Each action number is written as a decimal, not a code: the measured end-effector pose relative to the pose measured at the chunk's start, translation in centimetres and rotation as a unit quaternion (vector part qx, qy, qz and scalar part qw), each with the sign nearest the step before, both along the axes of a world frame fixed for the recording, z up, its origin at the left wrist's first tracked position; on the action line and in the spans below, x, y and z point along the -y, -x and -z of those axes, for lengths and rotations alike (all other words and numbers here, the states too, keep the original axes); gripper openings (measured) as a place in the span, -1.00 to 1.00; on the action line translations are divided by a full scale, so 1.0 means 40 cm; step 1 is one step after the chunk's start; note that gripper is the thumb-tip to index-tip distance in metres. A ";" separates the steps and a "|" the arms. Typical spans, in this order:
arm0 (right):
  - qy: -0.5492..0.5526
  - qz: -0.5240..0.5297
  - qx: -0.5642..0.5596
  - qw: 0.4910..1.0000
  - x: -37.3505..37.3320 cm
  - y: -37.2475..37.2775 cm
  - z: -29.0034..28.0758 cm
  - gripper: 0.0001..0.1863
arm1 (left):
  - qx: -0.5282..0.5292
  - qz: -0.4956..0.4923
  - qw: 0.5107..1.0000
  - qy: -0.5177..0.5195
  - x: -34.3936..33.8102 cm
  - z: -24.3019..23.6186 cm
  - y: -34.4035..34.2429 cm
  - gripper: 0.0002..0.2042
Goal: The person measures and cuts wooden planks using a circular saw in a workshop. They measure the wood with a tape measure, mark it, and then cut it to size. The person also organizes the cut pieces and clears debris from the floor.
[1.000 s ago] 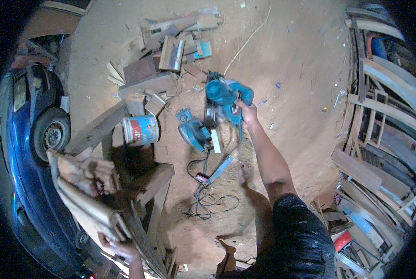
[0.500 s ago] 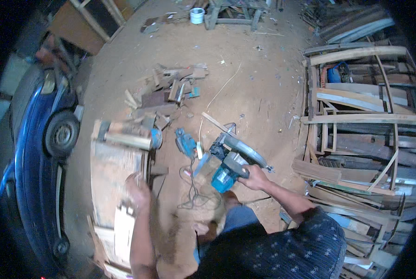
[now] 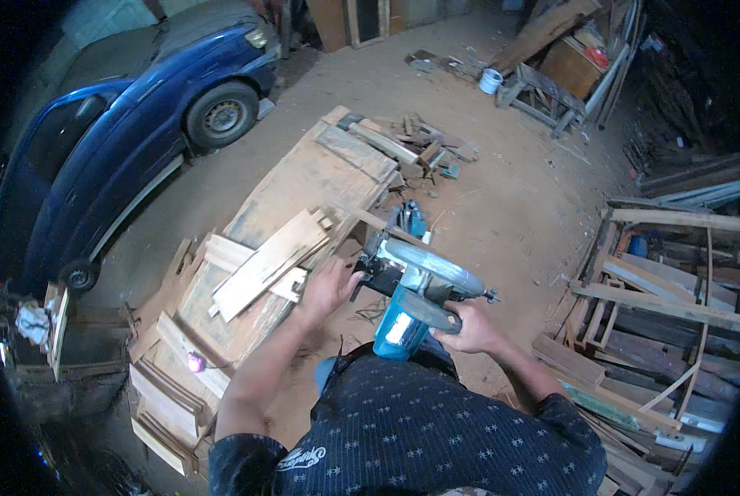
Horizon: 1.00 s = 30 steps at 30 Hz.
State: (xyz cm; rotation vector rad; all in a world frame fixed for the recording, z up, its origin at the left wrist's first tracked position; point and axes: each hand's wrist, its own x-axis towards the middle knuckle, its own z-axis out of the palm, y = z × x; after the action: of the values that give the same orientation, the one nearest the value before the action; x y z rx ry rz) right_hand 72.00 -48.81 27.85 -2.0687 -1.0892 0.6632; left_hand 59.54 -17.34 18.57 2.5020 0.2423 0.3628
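Note:
In front of my torso I hold a teal circular saw (image 3: 404, 321) with a large grey metal blade guard. My right hand (image 3: 474, 327) is closed around its rear handle. At the black base on the saw's left side, my left hand (image 3: 328, 286) is bent with fingers and thumb against the edge; the fingertips are partly hidden. A narrow wooden strip (image 3: 363, 217) reaches from near the saw's front toward the workbench. Pale cut boards (image 3: 272, 263) lie stacked on the wooden workbench (image 3: 291, 178), left of my left hand.
A second teal power tool (image 3: 411, 218) sits beyond the saw, near scrap wood (image 3: 423, 136). The blue vehicle (image 3: 130, 107) stands at far left. Timber racks (image 3: 659, 289) line the right side. A white bucket (image 3: 490, 80) stands far off by a trestle (image 3: 543, 97).
My view has turned left, bringing more of the bench and vehicle in. My left hand has moved from over the bench to the saw's black base. My right hand keeps hold of the handle.

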 end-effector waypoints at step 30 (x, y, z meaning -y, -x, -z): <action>0.077 -0.349 0.124 0.926 -0.319 -0.104 -0.240 -0.58 | -0.084 -0.345 0.909 0.218 0.044 -0.041 0.038 -0.52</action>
State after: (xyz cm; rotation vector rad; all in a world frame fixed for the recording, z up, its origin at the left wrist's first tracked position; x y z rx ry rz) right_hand 76.14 -36.05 37.46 -1.9020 -2.0182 0.8537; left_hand 58.02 -19.10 20.19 1.9318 1.1575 0.3203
